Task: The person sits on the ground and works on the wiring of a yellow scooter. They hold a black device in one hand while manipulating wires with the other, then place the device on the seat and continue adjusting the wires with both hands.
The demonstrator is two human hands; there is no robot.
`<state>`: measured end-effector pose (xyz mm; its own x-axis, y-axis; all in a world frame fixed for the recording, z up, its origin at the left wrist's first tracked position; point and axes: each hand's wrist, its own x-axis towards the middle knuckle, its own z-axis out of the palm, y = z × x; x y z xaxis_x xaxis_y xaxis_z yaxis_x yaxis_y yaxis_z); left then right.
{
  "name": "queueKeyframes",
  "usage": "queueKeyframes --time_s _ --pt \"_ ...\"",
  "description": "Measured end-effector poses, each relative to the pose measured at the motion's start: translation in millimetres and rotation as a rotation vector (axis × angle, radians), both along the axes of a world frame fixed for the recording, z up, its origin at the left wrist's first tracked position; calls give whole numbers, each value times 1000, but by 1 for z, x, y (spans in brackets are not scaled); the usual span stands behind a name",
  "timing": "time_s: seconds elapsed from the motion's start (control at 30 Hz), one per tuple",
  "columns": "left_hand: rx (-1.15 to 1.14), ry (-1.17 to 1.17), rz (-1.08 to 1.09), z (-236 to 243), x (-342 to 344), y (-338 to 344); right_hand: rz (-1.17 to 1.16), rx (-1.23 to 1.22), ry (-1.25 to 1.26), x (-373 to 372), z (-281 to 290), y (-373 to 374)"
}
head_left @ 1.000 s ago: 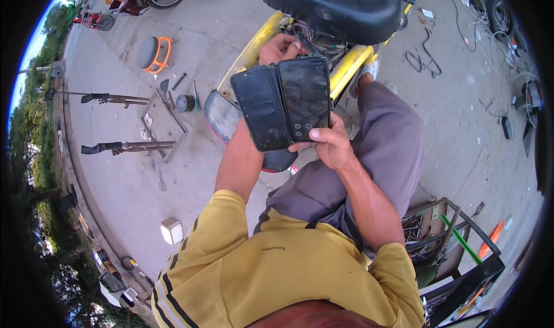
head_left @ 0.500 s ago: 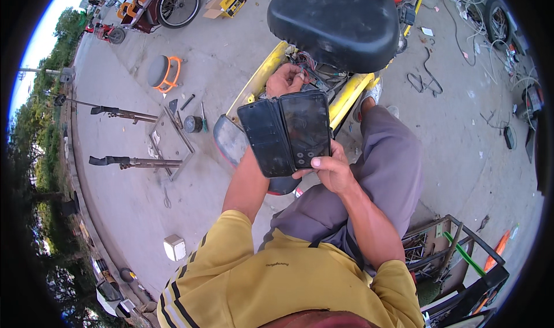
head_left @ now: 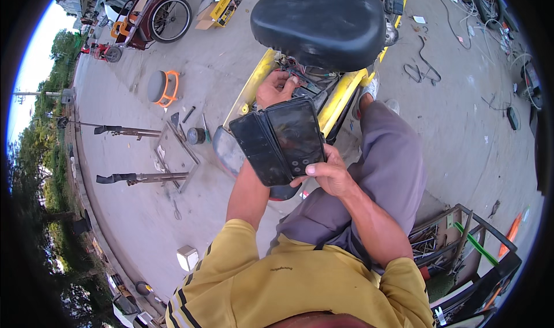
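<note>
My right hand (head_left: 330,175) grips a smartphone (head_left: 295,133) in a black flip case, its thumb on the lower part of the dark screen. The case's cover (head_left: 261,148) hangs open to the left. Beyond the phone, my left hand (head_left: 276,90) is closed in a pinch at a bundle of thin coloured wires (head_left: 301,73); the exact strands between its fingertips are hard to make out. These wires lie in the open body of a yellow scooter (head_left: 340,104), under its raised black seat (head_left: 317,25). The phone hides part of my left forearm and the scooter's rear.
To the left lie a metal frame (head_left: 193,169) with legs, a roll of black tape (head_left: 196,136), a screwdriver (head_left: 206,126) and an orange-legged stool (head_left: 164,88). A rack of tools (head_left: 456,241) stands at lower right. Cables (head_left: 424,62) lie on the floor at the right.
The view has shifted slightly, so the scene sits a little differently. The phone is tilted a bit more counter-clockwise. My left hand stays at the wires, and my right hand keeps the phone.
</note>
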<state>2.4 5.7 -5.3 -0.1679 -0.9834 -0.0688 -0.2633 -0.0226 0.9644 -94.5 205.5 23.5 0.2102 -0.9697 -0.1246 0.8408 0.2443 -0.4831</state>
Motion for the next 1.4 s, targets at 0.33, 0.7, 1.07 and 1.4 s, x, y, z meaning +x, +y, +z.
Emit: queueKeyframes --time_s 0.33,0.7,1.07,1.4 --pt "-224 66 22 -31 5 -5 30 -13 32 -3 -5 3" --pt "53 159 -57 2 11 -2 101 -22 102 -7 3 6" --pt "36 210 -28 3 5 1 97 -7 53 -7 5 6" --pt "88 182 -37 11 4 4 98 -3 41 -5 4 6"
